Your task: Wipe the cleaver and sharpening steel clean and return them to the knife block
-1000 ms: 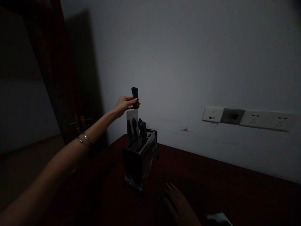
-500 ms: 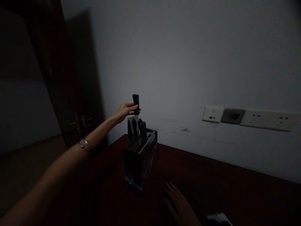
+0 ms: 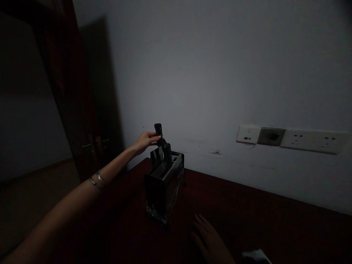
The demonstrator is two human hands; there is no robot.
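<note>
My left hand [image 3: 145,141] reaches far forward, its fingers closed round the black handle of a cleaver [image 3: 158,131]. Most of the wide blade sits down inside the dark knife block [image 3: 164,187]; only a short strip of steel shows above the slot. Other black knife handles [image 3: 166,151] stand in the block beside it. My right hand [image 3: 209,240] lies flat on the dark red table [image 3: 247,220] in front of the block, fingers stretched out and holding nothing. Two thin bracelets circle my left wrist.
A white wall with a row of sockets and switches [image 3: 291,138] runs behind the table. A dark wooden door [image 3: 82,110] with a metal handle stands at the left. Something pale [image 3: 254,255] lies at the table's near edge by my right wrist.
My left hand has lowered the cleaver into the block; the blade, largely exposed a second ago, is now almost wholly inside. My right hand has stayed put.
</note>
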